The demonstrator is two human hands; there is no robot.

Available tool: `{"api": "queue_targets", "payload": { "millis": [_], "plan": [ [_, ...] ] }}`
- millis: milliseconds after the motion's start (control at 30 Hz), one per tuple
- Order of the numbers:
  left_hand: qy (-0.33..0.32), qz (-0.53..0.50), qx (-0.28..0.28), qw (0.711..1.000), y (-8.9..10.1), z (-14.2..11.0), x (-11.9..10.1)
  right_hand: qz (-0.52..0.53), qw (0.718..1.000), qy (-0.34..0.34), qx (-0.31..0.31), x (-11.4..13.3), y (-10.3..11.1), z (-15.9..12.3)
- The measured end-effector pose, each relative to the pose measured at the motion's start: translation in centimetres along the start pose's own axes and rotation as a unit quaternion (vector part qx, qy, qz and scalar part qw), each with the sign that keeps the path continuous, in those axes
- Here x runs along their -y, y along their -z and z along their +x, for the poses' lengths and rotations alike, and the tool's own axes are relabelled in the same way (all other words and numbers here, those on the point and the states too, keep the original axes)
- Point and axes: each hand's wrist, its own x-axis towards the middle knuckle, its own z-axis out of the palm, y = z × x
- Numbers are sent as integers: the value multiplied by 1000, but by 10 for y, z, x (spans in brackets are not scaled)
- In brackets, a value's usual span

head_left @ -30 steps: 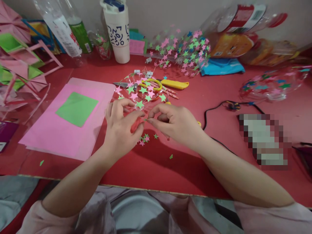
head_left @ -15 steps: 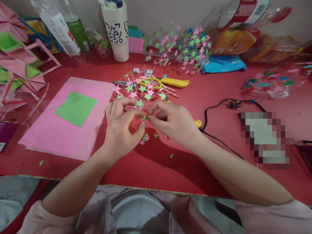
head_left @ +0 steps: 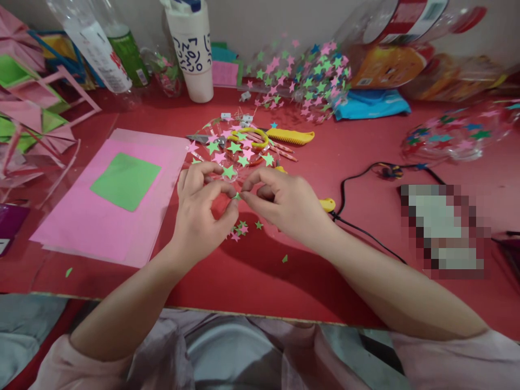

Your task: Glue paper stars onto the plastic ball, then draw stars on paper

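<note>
Between the thumb and forefinger of my left hand [head_left: 203, 208] is a small green paper star [head_left: 238, 196]. My right hand [head_left: 280, 200] is closed in a pinch right beside that star; whether its fingertips grip a point of it or some tiny piece cannot be made out. Just beyond my fingers sits a clear plastic piece [head_left: 219, 170] dotted with pink and green stars. Below my hands, a little cluster of loose stars [head_left: 239, 230] lies on the red table [head_left: 227, 281], with a single green star [head_left: 259, 225] to its right.
Pink sheets [head_left: 81, 216] bear a green paper square [head_left: 125, 181] at the left. Scissors [head_left: 260, 135] and a yellow comb-like piece [head_left: 292, 136] lie behind the stars. A black cable [head_left: 365, 241] and a blurred-out device [head_left: 442, 227] are at right. A white tumbler [head_left: 195, 59] and bottles stand behind.
The two pinches have drawn very slightly apart at the green star, which stays in my left fingers. The whole view has shifted a little; otherwise the scene looks the same.
</note>
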Motion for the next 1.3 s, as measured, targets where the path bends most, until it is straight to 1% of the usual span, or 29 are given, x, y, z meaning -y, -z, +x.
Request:
{"api": "queue_targets", "payload": {
  "millis": [233,400,733,1100,1300],
  "plan": [
    [12,-21,9,1000,1,1,1,1,1000,18,-5,-2,0,0],
    [8,-20,6,1000,2,2,2,-8,999,35,2,-4,0,1],
    [5,-15,7,1000,0,2,3,-1,1000,25,6,-4,-3,1],
    [2,7,-8,1000,0,1,2,-6,1000,30,-4,-4,-5,0],
    [1,-1,-19,1000,-4,2,6,-9,1000,27,10,-3,-4,0]
  ]
}}
